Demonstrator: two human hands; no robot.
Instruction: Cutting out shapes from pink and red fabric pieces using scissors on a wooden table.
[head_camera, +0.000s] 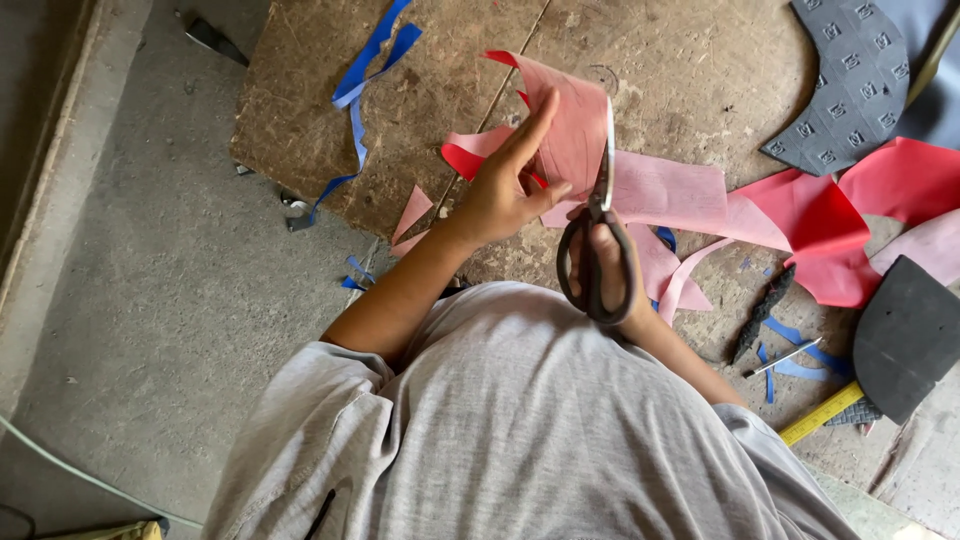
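Observation:
My left hand (505, 185) grips a pink-and-red sheet piece (570, 125) and holds it upright above a brown board (420, 110). Beside it, my right hand (605, 262) is closed through the dark loops of a pair of scissors (600, 215). The scissor blades point up along the sheet's right edge. More pink and red sheet (790, 215) trails off to the right across the board.
Blue strips (365, 80) lie at the board's far left. A dark patterned sole sheet (850, 85) sits top right, a black sole piece (905, 335) at right. A yellow ruler (822, 413) and a thin pen (785, 358) lie near it. Grey concrete floor (130, 260) spreads left.

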